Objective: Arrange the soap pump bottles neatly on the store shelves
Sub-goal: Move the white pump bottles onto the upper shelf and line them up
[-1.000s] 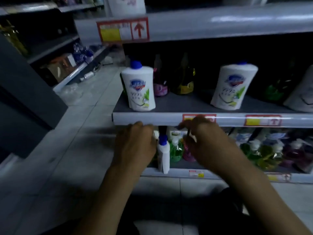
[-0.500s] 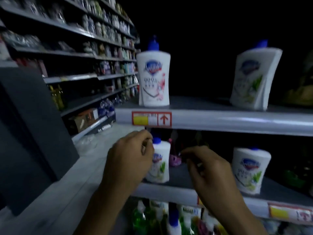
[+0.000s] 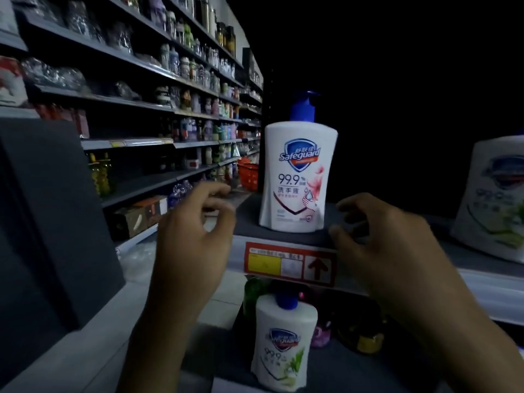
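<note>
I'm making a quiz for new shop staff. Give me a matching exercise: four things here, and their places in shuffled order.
Things
1. white pump bottle with pink flower label
2. white bottle with green leaf label and blue cap
3. red plastic basket
4. red and yellow price tag with an arrow

Places
A. far down the aisle
B. on the front edge of the upper shelf
C. on the lower shelf
D. on the upper shelf, between the left hand and right hand

Pairs: 1-D; 2-C; 3-A; 4-B
</note>
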`<state>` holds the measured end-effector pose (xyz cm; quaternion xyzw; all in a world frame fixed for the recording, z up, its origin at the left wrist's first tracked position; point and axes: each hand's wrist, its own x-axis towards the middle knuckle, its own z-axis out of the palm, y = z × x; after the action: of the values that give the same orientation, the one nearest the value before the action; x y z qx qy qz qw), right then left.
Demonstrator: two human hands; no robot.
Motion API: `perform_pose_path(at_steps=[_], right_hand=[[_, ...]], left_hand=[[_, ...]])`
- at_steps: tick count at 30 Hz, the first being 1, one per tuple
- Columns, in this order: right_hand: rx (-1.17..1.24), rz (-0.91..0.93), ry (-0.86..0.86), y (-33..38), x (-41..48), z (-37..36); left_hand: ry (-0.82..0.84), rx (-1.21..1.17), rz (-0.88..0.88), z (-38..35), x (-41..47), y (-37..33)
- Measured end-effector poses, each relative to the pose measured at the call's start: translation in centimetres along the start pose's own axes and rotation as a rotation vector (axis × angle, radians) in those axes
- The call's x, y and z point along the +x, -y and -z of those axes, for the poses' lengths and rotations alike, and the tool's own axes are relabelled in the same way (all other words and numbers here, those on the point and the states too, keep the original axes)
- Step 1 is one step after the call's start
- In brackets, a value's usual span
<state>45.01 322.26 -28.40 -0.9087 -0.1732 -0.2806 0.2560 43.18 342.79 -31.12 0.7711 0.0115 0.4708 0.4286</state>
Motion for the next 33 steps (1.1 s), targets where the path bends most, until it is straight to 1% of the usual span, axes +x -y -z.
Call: perform_pose_path(at_steps=[2,5,7,13,17,21,26,30,33], right_hand=[[-0.01,-0.053,0.036,0.1,0.5,0.3],[-0.013,-0.135,0.114,0.6,1.1,0.6],[-0.025,-0.162,0.147,0.7,1.6,0.5],[0.124,-0.199,0.262,1.8,3.4,-1.0],[0.2,-0.199,0.245,2.3,4.7,-1.8],[0.161,-0.18,0.269,2.3,5.8,-2.5],[0.048,-0.112,0.254,3.0,6.1,-3.3],[0.053,-0.09,0.25,2.7,6.7,-4.6],[0.03,-0.093,0.206,2.6,6.7,-4.9]], left_hand=[[0.075,-0.021,0.028,-0.7,0.6,0.3],[0.12,-0.077,0.052,-1.0,1.0,0.7],[0.183,-0.101,0.072,-1.1,1.0,0.7],[0.263,-0.225,0.13,-0.5,1.1,1.0],[0.358,-0.243,0.143,-0.3,1.2,2.0],[0.408,-0.281,0.196,-0.6,1.5,2.8],[0.412,-0.322,0.148,-0.2,1.6,2.3],[0.401,-0.281,0.114,-1.1,2.7,3.0],[0.414,-0.289,0.108,-1.6,2.9,3.4]])
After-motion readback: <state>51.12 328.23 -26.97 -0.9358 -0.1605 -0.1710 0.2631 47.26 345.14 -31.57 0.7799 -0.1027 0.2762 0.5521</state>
